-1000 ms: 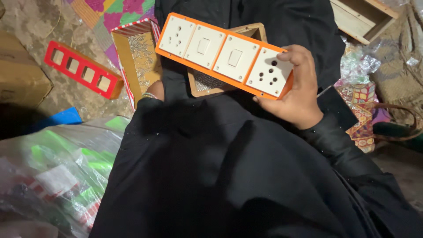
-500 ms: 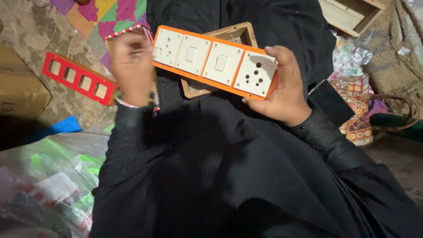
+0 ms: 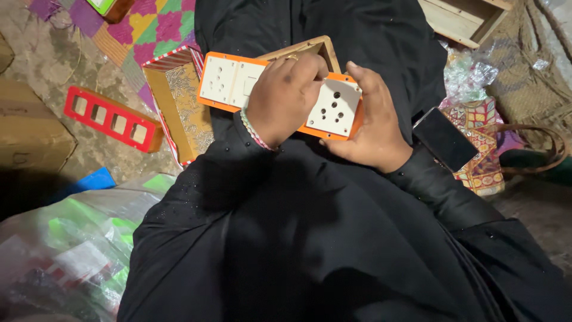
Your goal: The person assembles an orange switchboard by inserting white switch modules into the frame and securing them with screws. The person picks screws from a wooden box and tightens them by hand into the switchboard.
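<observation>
A person in loose black clothing (image 3: 310, 238) sits on a stone floor, seen from above, filling most of the view. At lower left lies a clear plastic bag (image 3: 65, 256) of green and red packets. To the left are a brown cardboard box (image 3: 30, 128), a patterned open box (image 3: 179, 104) with striped edges, and an empty red switch frame (image 3: 110, 118) lying flat. At upper right is a pale wooden box (image 3: 462, 18); at right, a woven mat (image 3: 524, 71), a colourful pouch (image 3: 476, 149) and a dark phone (image 3: 444, 138).

Over the lap, both hands hold an orange switch plate (image 3: 235, 80) fitted with white switches and sockets. Behind it, touching or nearly so, sits a small wooden box (image 3: 313, 48). The right hand (image 3: 372, 128) cups the plate's right end, thumb along the edge and fingers curled beneath. The left hand (image 3: 286, 98), with a beaded bracelet (image 3: 253, 130) at the wrist, lies across the middle with fingers bent down onto the face; whether it pinches anything small cannot be told.

The plate looks like light, stiff moulded plastic, smooth and a little slippery. It is probably best gripped by its long orange edges, not the white inserts, which might pop out under pressure.
</observation>
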